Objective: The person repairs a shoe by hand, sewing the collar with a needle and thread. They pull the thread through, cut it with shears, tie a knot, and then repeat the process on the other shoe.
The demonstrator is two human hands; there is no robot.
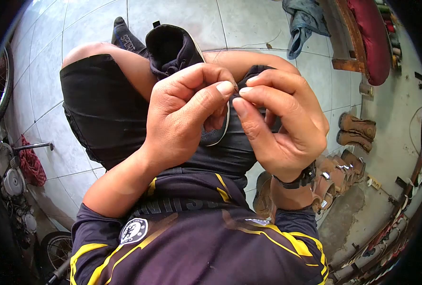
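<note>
Both hands are raised in front of my chest, with their fingertips almost touching. My left hand is closed, thumb pressed on the index finger over something too small to make out. My right hand has its thumb and first fingers drawn together at the same spot; whatever lies between them is tiny and dark. Below the hands a black shoe rests on my crossed legs, its opening towards the top of the view. Its lower part is largely hidden behind my left hand, and part of the sole edge shows between the hands.
Brown shoes stand on the floor at the right, with more footwear below them. A blue cloth lies on the tiles near a wooden bench with a red cushion. Motorcycle parts and a red bag are at the left.
</note>
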